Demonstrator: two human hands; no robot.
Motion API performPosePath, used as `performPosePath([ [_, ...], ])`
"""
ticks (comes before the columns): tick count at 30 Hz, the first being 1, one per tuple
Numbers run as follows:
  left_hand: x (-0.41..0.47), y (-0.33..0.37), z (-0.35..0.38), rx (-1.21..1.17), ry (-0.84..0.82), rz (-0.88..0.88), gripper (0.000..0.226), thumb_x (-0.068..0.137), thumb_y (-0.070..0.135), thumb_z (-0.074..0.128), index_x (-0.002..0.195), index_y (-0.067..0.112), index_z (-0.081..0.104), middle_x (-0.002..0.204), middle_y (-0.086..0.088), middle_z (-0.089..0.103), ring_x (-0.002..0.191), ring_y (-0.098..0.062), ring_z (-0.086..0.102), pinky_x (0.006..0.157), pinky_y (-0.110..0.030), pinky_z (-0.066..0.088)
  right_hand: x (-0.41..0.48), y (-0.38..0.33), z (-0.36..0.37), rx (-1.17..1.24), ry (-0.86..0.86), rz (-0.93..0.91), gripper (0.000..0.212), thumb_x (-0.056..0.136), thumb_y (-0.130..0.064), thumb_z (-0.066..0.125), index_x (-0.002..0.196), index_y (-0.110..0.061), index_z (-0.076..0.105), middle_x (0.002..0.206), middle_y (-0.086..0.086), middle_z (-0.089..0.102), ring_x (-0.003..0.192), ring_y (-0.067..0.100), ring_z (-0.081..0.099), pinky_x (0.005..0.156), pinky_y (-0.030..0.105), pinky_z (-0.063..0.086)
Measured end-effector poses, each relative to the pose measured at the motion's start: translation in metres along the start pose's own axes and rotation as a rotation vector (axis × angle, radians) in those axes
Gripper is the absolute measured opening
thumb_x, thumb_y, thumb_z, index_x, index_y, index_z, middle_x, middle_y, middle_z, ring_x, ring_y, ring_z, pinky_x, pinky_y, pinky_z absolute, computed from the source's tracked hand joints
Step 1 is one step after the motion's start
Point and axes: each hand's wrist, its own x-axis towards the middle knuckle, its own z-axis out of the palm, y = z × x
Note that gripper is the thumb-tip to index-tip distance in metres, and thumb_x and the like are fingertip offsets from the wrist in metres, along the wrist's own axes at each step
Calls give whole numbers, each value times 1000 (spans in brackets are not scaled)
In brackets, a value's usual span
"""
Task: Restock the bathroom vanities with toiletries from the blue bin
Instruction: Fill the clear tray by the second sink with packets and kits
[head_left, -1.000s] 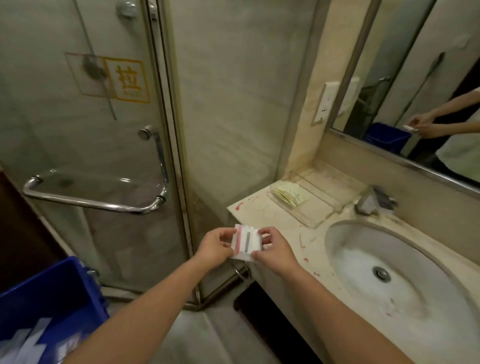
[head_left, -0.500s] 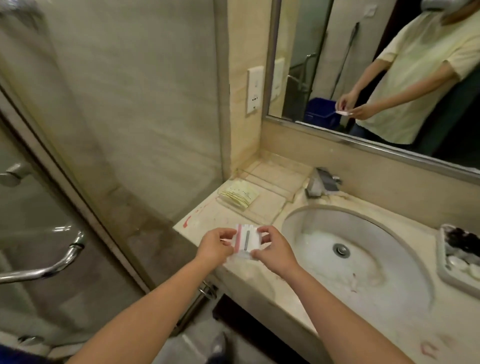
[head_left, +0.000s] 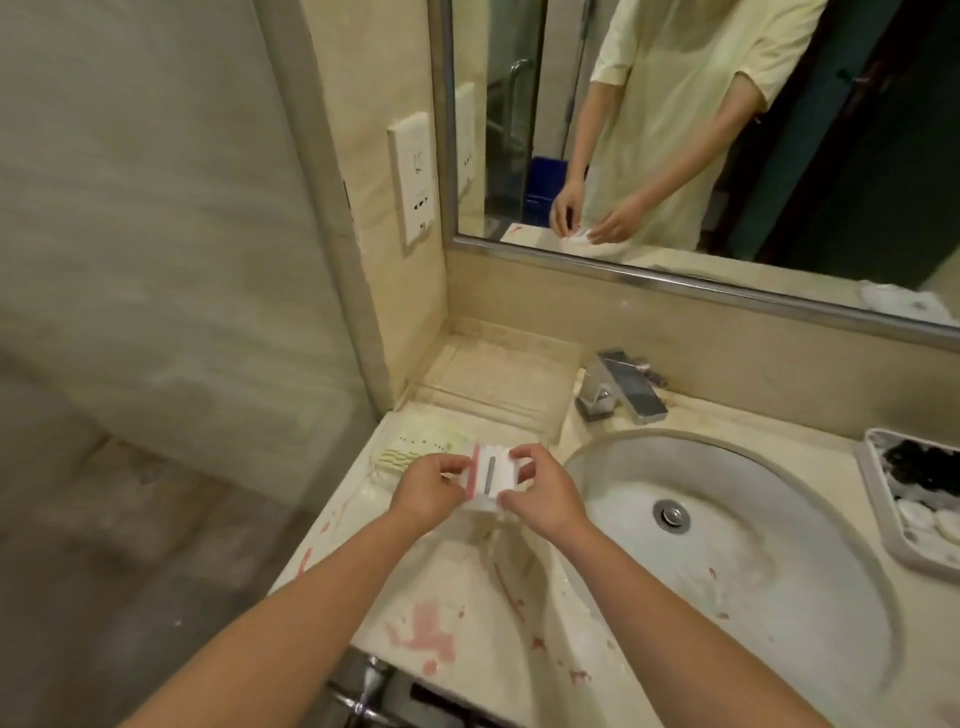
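A small stack of white toiletry packets (head_left: 491, 475), one with a pink edge and one with a grey stripe, hangs over the left part of the vanity counter (head_left: 441, 597). My left hand (head_left: 426, 488) pinches the stack's left side and my right hand (head_left: 545, 493) pinches its right side. Just beyond the hands stands a clear acrylic tray (head_left: 498, 395) in the counter's back left corner, with yellowish packets (head_left: 415, 447) lying in its front section. The blue bin shows only as a reflection in the mirror (head_left: 545, 182).
A round sink (head_left: 727, 519) with a chrome faucet (head_left: 618, 389) fills the counter's middle. At the right edge sits a white tray (head_left: 883, 519) holding dark and white small items. A wall socket (head_left: 415, 182) and glass shower panel (head_left: 156, 260) stand left. Pink stains mark the counter.
I have stepped closer and turned right toward the vanity, so the blue bin left the view. Both hands, still holding the packets, now hang over the counter near the clear tray.
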Motion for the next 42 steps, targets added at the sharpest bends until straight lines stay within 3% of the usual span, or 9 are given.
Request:
performPosePath([
  [3,32,-1,-4,120,-71,13,45,82,-5,56,122,13,65,121,1,67,93,-14,64,93,-23,48,26,-4,8,-49,24,51,50,72,-14,71,116,-28,52,90,-10,56,82,15,61,75,33,53],
  [8,65,-10,-4,368,-160,66,51,88,-4,44,126,24,64,130,6,62,118,-14,57,102,-25,44,52,2,20,-117,48,145,46,74,-17,71,114,-29,51,80,-10,57,79,16,62,73,35,53],
  [18,74,-25,-7,666,-188,172,58,86,0,42,130,34,59,130,3,59,113,-17,59,96,-32,49,60,7,37,-393,33,236,43,74,-24,66,114,-29,52,90,-5,65,81,18,63,62,28,48],
  [28,58,-23,-8,653,-115,263,45,90,8,45,126,29,62,127,7,60,118,-16,52,93,-32,48,46,6,32,-489,12,147,32,87,-33,60,119,-28,60,119,-5,59,98,16,62,72,27,46],
  [32,38,-22,-8,574,-71,279,39,91,14,48,124,28,63,124,8,62,114,-13,55,93,-32,48,26,5,27,-495,30,29,30,90,-33,56,119,-29,58,119,-8,57,97,13,61,76,28,49],
  [38,-7,-25,-5,474,46,255,28,89,21,53,113,29,65,108,11,61,101,-9,57,85,-30,50,-9,5,15,-535,-8,-170,38,88,-28,56,126,-26,56,128,-6,54,120,13,50,86,31,49],
  [42,-49,-30,5,424,96,215,27,87,26,58,113,32,61,99,14,58,95,-7,56,80,-28,50,-40,9,4,-599,-73,-258,44,87,-30,58,131,-27,52,132,-5,50,125,15,44,90,30,46],
])
